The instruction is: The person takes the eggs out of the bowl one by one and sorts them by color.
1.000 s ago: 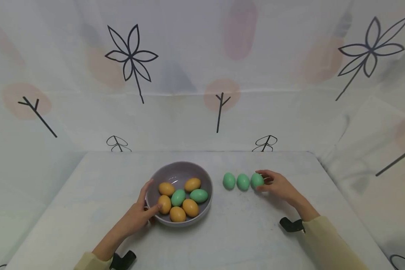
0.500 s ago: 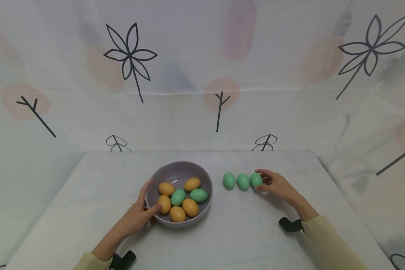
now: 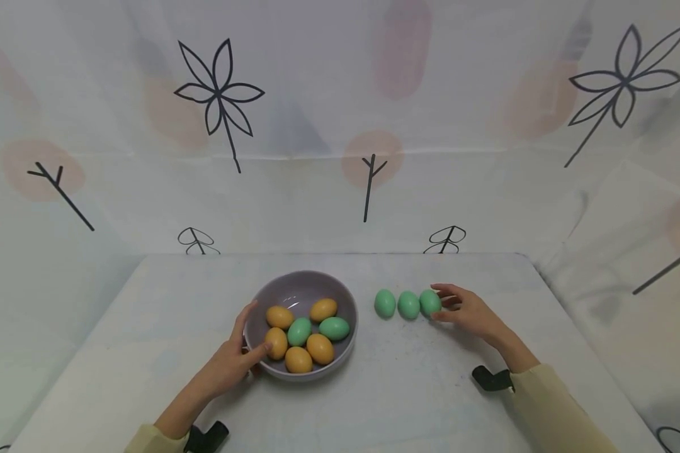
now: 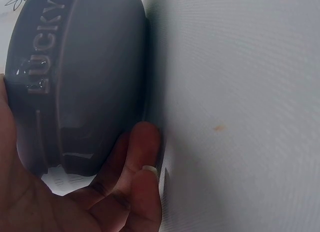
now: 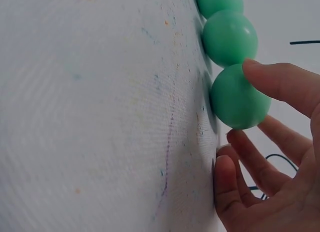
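My left hand (image 3: 229, 365) grips the left side of a purple-grey bowl (image 3: 294, 282), thumb over the rim and fingers round the outer wall. In the left wrist view, raised lettering shows on the bowl (image 4: 95, 81). Inside lie several yellow eggs (image 3: 320, 348) and two green eggs (image 3: 299, 331). To its right, three green eggs stand in a row: a left one (image 3: 385, 304), a middle one (image 3: 408, 305) and a right one (image 3: 429, 302). My right hand (image 3: 473, 314) holds the right egg between thumb and fingers; in the right wrist view this egg (image 5: 237, 99) touches its neighbour.
A white table (image 3: 396, 402) bears everything. Behind and beside it hangs a pale cloth (image 3: 306, 201) with printed plants. A black wrist mount (image 3: 492, 379) sits at the right wrist, another black mount (image 3: 206, 436) at the left.
The right green egg has shifted slightly left, closer to the middle one. My right hand has since eased a little to the right. The left hand and bowl stay put.
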`<state>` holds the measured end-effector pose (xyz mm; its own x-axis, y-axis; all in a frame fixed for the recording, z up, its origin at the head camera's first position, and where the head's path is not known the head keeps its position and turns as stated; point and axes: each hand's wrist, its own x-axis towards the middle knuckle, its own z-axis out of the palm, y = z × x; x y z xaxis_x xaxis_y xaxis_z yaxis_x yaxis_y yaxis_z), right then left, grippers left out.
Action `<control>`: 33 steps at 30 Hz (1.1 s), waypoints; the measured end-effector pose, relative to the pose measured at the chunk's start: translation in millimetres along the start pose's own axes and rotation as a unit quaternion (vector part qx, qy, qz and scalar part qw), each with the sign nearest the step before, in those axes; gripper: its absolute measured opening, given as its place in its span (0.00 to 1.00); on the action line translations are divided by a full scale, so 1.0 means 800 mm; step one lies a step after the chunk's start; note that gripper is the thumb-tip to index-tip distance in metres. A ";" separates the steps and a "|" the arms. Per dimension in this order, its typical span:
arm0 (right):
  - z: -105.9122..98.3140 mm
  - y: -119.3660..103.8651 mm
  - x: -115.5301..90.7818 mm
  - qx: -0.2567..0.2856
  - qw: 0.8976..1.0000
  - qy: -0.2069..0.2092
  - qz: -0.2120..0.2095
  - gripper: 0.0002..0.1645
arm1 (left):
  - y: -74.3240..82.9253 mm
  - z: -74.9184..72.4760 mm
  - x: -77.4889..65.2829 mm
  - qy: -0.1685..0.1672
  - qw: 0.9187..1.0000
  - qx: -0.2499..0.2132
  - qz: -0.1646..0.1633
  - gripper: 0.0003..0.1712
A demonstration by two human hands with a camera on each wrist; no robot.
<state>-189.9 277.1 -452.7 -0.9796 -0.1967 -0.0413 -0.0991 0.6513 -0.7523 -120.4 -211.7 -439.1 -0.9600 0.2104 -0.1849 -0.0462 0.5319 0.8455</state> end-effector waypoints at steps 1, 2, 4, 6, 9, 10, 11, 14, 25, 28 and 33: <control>0.000 0.001 0.000 -0.003 1.000 0.002 -0.001 0.43 | 0.000 0.000 0.000 -0.001 1.000 0.000 0.000 0.50; -0.001 0.001 0.000 -0.004 1.000 0.005 -0.002 0.43 | 0.000 0.000 0.000 -0.001 1.000 0.000 0.000 0.50; -0.003 0.001 0.000 -0.003 1.000 0.009 -0.005 0.42 | 0.001 0.000 0.000 -0.002 1.000 0.000 0.000 0.50; -0.006 -0.001 -0.001 0.002 1.000 0.013 -0.011 0.41 | 0.001 0.000 -0.001 -0.003 1.000 0.001 0.000 0.50; -0.010 -0.008 -0.001 0.009 0.999 0.022 -0.022 0.39 | 0.001 0.000 0.000 -0.003 1.000 0.001 -0.001 0.50; -0.011 -0.011 0.000 0.011 0.999 0.024 -0.026 0.38 | 0.001 0.000 0.000 -0.003 1.000 0.001 -0.001 0.50; -0.012 -0.014 0.001 0.012 0.999 0.026 -0.031 0.37 | 0.001 0.000 0.000 -0.004 1.000 0.001 -0.001 0.50; -0.013 -0.025 0.005 0.011 0.998 0.035 -0.043 0.34 | 0.001 0.000 0.000 -0.004 1.000 0.001 0.002 0.49; -0.008 -0.086 0.020 0.040 0.994 0.029 -0.098 0.18 | -0.001 0.001 -0.001 -0.001 1.000 0.006 -0.003 0.49; -0.005 -0.102 0.029 0.048 0.992 0.014 -0.112 0.18 | 0.000 0.001 0.000 -0.002 1.000 0.007 -0.005 0.49; 0.005 -0.130 0.047 0.071 0.989 -0.020 -0.132 0.17 | 0.001 0.001 0.000 0.000 1.000 0.012 -0.006 0.50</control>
<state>-215.5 198.7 -378.5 -0.9152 -0.3763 0.1444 -0.3211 0.4642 -0.8255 -120.6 -210.8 -438.8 -0.9594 0.2033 -0.1953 -0.0518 0.5537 0.8311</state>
